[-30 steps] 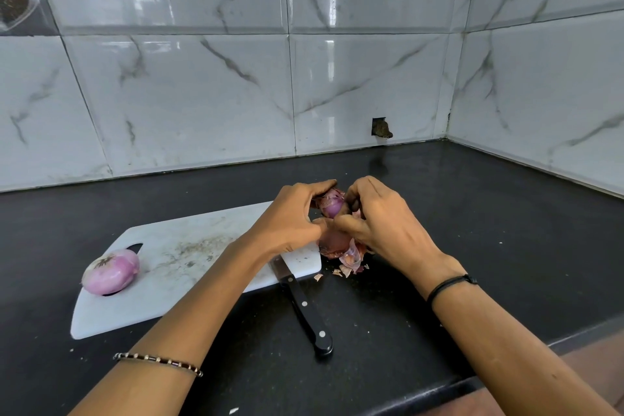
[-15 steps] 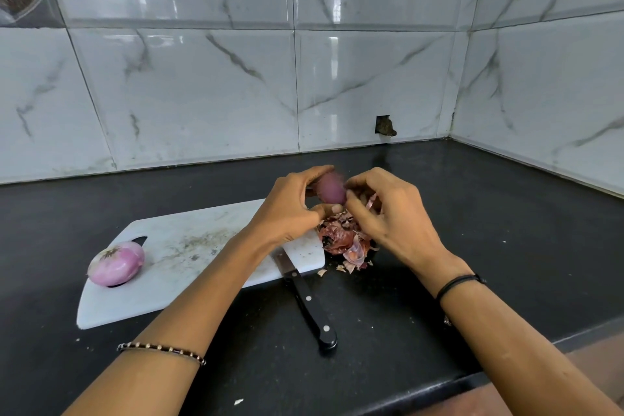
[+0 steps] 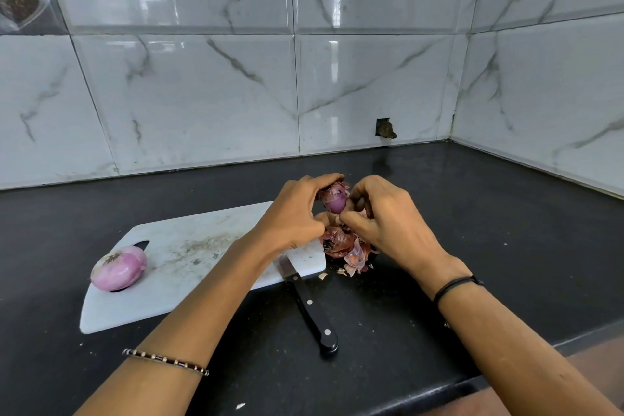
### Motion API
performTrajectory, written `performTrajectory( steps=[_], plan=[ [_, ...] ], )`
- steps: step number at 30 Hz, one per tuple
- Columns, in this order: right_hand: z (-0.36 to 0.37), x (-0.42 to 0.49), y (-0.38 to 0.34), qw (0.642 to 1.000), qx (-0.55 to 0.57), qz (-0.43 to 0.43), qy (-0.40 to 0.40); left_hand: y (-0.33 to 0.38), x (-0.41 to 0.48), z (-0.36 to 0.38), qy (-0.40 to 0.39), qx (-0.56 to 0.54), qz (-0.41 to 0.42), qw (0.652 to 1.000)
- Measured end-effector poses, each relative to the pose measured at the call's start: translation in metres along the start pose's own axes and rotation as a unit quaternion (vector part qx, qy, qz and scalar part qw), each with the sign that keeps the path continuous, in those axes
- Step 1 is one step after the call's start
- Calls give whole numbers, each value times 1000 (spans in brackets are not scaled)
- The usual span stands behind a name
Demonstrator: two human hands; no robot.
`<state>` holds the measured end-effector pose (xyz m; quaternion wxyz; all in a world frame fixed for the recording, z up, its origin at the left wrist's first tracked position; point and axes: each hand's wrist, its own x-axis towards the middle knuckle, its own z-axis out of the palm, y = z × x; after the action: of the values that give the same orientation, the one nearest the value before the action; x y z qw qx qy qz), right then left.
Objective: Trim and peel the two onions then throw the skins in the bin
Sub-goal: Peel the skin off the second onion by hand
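My left hand (image 3: 295,213) and my right hand (image 3: 385,216) hold a small purple onion (image 3: 335,202) between them, just above the counter. Dry skin still clings to its top. The left fingers curl over it and the right fingers pinch at its side. Directly below lies a pile of reddish onion skins (image 3: 344,246) on the black counter, at the right end of the white cutting board (image 3: 189,257). A peeled pink onion (image 3: 119,267) lies on the board's left end. No bin is in view.
A black-handled knife (image 3: 312,311) lies with its blade on the board's right corner and its handle toward me on the black counter (image 3: 506,230). Marble-tiled walls close the back and right. The counter's front edge runs near my right forearm.
The onion in my hands has turned, and dry skin now shows at its top. My hands have closed in around it a little; the rest has stayed put.
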<state>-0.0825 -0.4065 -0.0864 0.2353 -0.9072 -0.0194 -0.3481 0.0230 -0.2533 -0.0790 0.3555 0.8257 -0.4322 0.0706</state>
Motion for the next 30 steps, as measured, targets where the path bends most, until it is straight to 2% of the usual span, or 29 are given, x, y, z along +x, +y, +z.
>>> performTrajectory(
  steps=[5, 9, 14, 20, 30],
  plan=[
    [-3, 1, 5, 998, 11, 56, 15, 0, -2, 1, -3, -84, 3, 996],
    [-4, 0, 6, 999, 18, 23, 35, -6, -3, 0, 22, -179, -41, 983],
    [-3, -1, 2, 994, 58, -81, 52, 2, -4, -8, 2, -347, -95, 933],
    [-2, 2, 2, 989, 79, -83, 89, 10, -3, -4, -37, -507, -106, 855],
    [-3, 1, 1, 986, 69, -114, 101, 20, -3, -6, -16, -544, -111, 832]
  ],
)
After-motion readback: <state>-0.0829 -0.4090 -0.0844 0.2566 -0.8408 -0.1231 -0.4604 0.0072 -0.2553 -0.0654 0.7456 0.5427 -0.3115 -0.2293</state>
